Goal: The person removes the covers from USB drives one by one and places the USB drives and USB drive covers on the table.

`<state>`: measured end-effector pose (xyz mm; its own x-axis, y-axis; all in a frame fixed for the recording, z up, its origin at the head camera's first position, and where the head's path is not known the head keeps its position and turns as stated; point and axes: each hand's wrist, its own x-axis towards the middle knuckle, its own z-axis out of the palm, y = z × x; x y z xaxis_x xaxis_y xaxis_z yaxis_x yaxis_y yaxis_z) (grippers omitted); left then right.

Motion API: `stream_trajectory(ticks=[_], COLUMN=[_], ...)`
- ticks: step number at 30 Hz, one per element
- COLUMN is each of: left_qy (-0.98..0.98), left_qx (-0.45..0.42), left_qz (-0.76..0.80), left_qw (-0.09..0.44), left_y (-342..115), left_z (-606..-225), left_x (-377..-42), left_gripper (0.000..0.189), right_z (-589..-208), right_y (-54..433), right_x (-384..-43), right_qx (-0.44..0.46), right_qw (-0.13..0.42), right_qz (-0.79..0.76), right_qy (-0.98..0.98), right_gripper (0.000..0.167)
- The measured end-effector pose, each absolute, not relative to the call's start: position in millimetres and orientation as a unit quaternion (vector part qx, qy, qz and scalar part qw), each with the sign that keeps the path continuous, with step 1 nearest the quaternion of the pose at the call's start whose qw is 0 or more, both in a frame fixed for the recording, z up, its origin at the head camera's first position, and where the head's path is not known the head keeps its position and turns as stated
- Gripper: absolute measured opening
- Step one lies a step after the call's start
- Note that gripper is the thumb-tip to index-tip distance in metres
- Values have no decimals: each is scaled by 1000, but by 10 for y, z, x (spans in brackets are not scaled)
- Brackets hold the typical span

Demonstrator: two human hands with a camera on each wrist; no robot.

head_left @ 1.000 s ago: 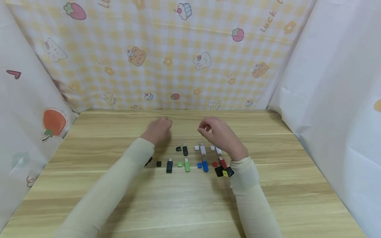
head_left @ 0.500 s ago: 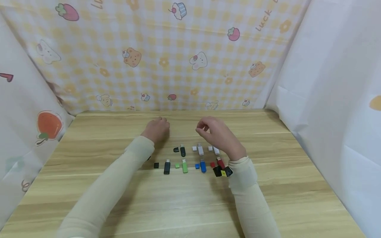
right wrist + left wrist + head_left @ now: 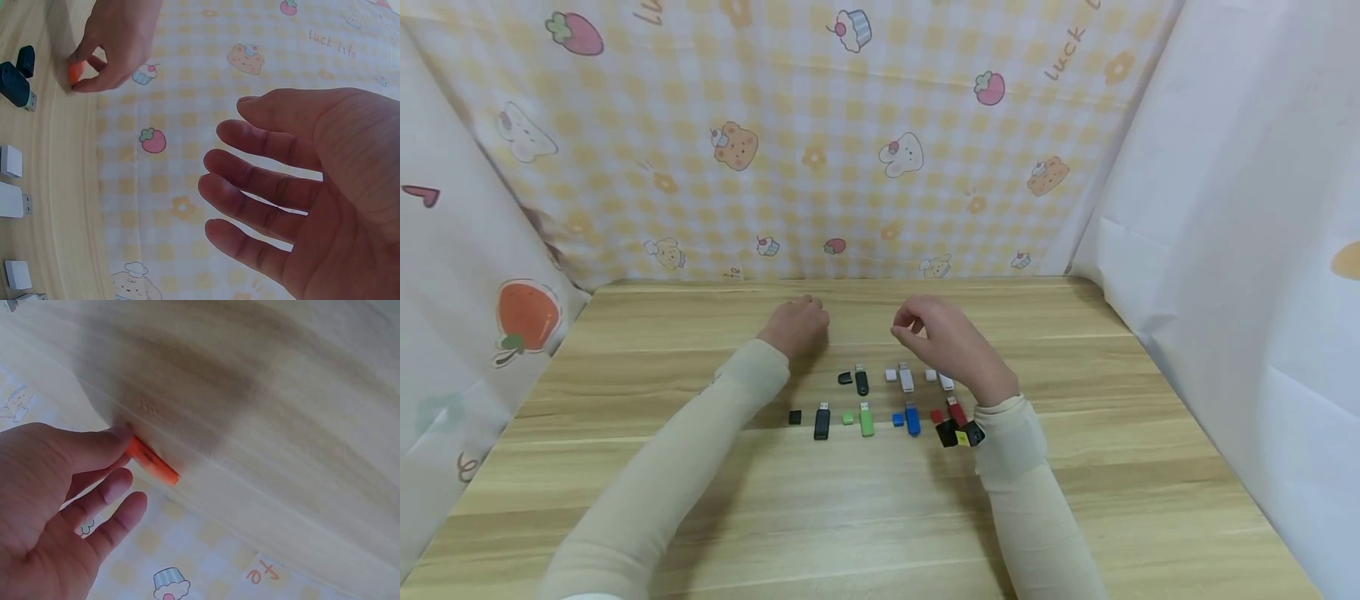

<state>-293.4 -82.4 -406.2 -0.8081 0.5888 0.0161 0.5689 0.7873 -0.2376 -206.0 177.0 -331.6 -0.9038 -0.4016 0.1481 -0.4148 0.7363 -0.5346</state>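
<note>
My left hand [image 3: 797,327] is low over the far part of the table, thumb and finger pinching a slim orange piece [image 3: 153,464]. Its near end is hidden by the fingertips; I cannot tell what it is. My right hand [image 3: 951,337] hovers to the right with loosely bent fingers and nothing in them. Uncapped USB sticks lie nearer me in two rows. The far row has a black stick [image 3: 862,382], a white stick [image 3: 907,381] and a second white stick [image 3: 947,383], partly behind the right hand.
The near row holds a black stick [image 3: 822,423], a green stick [image 3: 867,421], a blue stick [image 3: 912,421] and a red stick [image 3: 956,410], each with its cap at its left. A checked cloth [image 3: 820,200] hangs behind the wooden table [image 3: 880,517]; white sheets flank it.
The head view has shifted slightly. My left hand has turned a little, with more of its fingers showing. The right hand hardly moves, and the USB sticks lie as before.
</note>
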Motion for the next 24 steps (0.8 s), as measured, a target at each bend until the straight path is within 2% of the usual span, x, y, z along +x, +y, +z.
stream_trajectory(ticks=[12, 24], left_qy=[-931, -921], left_qx=[-324, -336], left_qz=[164, 193], left_qw=[29, 45], left_y=[-787, -804], left_z=[-4066, -4056], left_x=[-2996, -3027], left_gripper=[12, 14], right_z=[-3325, -3323], right_y=[1781, 1794], right_x=[-2062, -2071], right_qx=[219, 221], right_qw=[8, 8], right_qz=[288, 288], right_qy=[-932, -932], right_gripper=[12, 15])
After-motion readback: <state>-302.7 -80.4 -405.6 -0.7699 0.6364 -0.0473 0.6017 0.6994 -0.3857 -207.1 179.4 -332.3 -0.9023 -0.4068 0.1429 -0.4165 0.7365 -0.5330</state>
